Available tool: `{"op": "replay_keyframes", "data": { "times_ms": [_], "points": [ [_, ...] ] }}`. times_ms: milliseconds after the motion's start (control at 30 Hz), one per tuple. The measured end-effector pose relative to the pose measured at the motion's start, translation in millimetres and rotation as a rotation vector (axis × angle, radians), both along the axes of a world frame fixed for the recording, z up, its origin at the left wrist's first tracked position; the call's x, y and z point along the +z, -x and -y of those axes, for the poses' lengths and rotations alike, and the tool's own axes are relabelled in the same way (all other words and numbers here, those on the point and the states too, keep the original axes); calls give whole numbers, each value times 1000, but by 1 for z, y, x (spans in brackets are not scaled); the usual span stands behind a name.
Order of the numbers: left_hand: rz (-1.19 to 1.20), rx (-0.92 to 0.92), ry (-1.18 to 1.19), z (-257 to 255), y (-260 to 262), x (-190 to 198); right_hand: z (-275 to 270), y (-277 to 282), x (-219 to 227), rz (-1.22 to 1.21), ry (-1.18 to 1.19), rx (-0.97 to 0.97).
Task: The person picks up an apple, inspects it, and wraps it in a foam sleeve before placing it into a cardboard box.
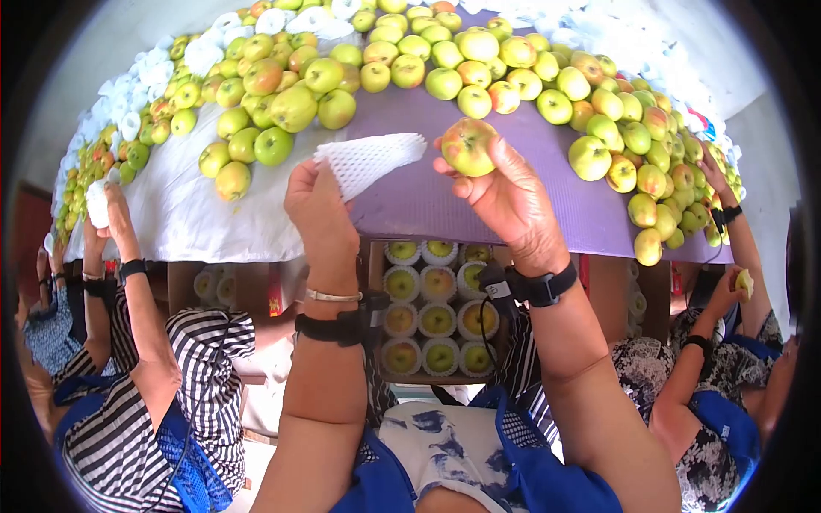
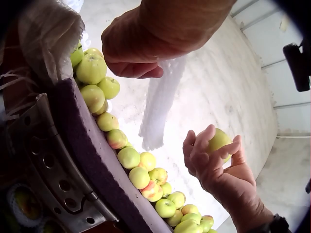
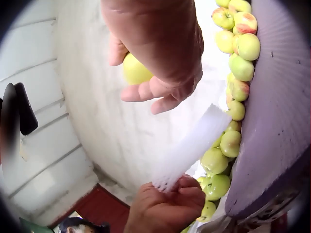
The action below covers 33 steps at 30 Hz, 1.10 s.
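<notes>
My left hand (image 1: 323,209) pinches one end of a white foam net sleeve (image 1: 373,164), which sticks out flat to the right over the purple table cover. In the left wrist view the sleeve (image 2: 163,104) hangs below the curled fingers. My right hand (image 1: 513,201) grips a green apple with a red blush (image 1: 469,147) between thumb and fingers, a short way right of the sleeve's free end. The right wrist view shows that apple (image 3: 136,69) partly hidden by the hand, and the sleeve (image 3: 192,148) apart from it.
Loose apples (image 1: 475,73) are heaped along the far side of the purple cover (image 1: 402,205). Below the table edge stands a box of net-wrapped apples (image 1: 438,321). White foam sleeves (image 1: 145,77) lie behind the heap. Other people work at left and right, one in a striped sleeve (image 1: 120,427).
</notes>
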<state>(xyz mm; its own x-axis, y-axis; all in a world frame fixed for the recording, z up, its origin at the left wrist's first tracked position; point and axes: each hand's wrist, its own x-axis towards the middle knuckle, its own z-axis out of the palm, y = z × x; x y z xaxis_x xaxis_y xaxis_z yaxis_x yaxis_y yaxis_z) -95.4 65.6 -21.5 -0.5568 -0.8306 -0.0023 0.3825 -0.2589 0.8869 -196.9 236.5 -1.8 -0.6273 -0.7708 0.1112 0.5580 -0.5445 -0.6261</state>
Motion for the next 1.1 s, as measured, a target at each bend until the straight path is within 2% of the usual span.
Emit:
{"op": "replay_keyframes", "data": {
  "times_ms": [100, 200, 400, 500, 600, 633, 733, 767, 867, 967, 1100],
  "points": [
    [13, 20, 22, 4, 0, -2, 4, 0, 3, 103, 40, 49],
    [74, 79, 52, 3, 0, 3, 5, -4, 9, -24, -31, 34],
    [114, 80, 168, 2, 2, -1, 5, -17, 12, -75, -105, 44],
    [130, 73, 212, -5, 4, -1, 2, -22, 20, -312, -249, 26],
    [162, 88, 344, -9, 6, -2, 5, -40, 41, -351, -330, 12],
    [186, 91, 407, -12, 5, -1, 8, -39, 35, -436, -369, 1],
    [195, 36, 494, -15, 5, 0, 14, -45, 29, -476, -414, 34],
    [187, 8, 507, -17, 5, 0, 14, -43, 29, -447, -387, 67],
    [20, -103, 344, -23, 7, 4, 13, -37, 21, -313, -332, 171],
    [-5, -212, 350, -20, 5, 4, 15, -24, 6, -184, -235, 115],
    [33, -262, 378, -23, 5, 2, 14, -17, 1, -96, -201, -16]
  ]
}}
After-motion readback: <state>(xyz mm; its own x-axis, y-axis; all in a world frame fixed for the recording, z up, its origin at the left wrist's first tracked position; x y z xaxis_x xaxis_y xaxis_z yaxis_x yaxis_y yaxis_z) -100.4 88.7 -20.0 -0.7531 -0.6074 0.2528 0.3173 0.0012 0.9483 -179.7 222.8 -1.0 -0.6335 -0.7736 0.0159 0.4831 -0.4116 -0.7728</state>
